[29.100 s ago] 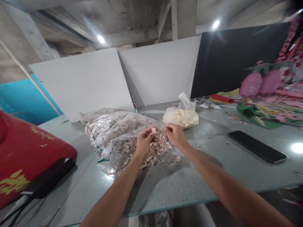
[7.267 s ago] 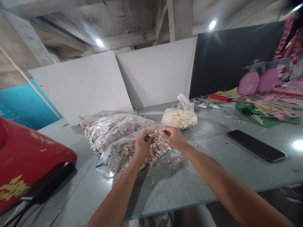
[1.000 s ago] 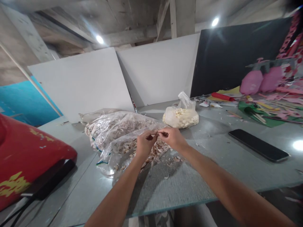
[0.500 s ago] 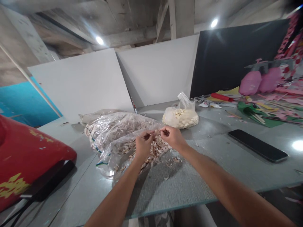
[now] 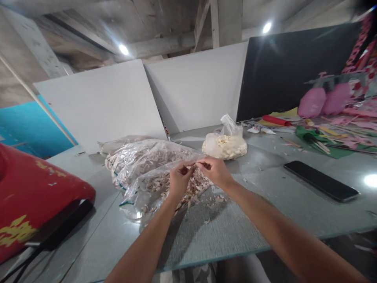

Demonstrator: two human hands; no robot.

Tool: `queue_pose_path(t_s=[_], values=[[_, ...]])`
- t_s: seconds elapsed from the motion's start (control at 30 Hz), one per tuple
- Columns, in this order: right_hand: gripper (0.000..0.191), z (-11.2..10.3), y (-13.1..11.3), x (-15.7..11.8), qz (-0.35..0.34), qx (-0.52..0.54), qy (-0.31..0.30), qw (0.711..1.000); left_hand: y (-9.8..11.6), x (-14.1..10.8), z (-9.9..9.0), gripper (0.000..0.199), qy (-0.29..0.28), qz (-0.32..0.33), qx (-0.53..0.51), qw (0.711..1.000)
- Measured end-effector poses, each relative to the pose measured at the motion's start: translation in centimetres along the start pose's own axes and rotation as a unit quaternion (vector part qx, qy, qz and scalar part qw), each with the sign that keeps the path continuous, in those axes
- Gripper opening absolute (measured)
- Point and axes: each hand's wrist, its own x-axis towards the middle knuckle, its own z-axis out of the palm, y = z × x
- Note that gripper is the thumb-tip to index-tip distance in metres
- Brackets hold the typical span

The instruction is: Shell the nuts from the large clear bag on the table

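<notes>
Over a heap of brownish-white husks (image 5: pixel 194 188), my left hand (image 5: pixel 181 177) and my right hand (image 5: pixel 214 169) meet at the fingertips. Both are pinched closed, and whatever lies between the fingers is too small to name. The husks spill from the mouth of a large clear plastic bag (image 5: pixel 147 155) on the left, which is full of similar pieces. Behind my right hand, a smaller plastic bag (image 5: pixel 228 147) holds pale cream pieces and stands with its top gathered upward.
A black phone (image 5: pixel 321 180) lies at the right on the grey table (image 5: pixel 235 232). A red object (image 5: pixel 44 192) is at the left. Craft scraps and two pink spray bottles (image 5: pixel 312 103) sit at the back right, before leaning boards (image 5: pixel 200 86).
My right hand has shifted slightly left, so its fingertips now meet those of my left hand. The bags and husks look the same.
</notes>
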Motion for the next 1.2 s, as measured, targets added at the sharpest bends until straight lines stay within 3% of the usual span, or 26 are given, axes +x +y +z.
queue_pose_path(t_s=[0.47,0.6,0.8,0.93,1.2], values=[[0.021,0.6,0.3,-0.1,0.04,-0.03,-0.027,0.998,0.4,-0.2,-0.1,0.012,-0.008,0.111,0.09,0.99],[0.018,0.8,-0.2,-0.1,0.076,-0.071,-0.029,0.994,0.8,-0.4,0.1,0.014,-0.01,0.114,0.095,0.989],[0.015,1.0,-0.5,-0.3,0.075,-0.119,-0.007,0.99,0.8,-0.6,0.4,0.016,-0.005,0.097,0.07,0.993],[0.017,1.0,-0.1,-0.3,0.066,-0.078,0.016,0.995,0.5,-0.5,0.5,0.017,0.0,0.064,0.024,0.998],[0.017,0.9,0.2,0.0,0.074,0.006,0.04,0.996,1.4,-0.2,0.8,0.036,0.031,-0.059,-0.194,0.979]])
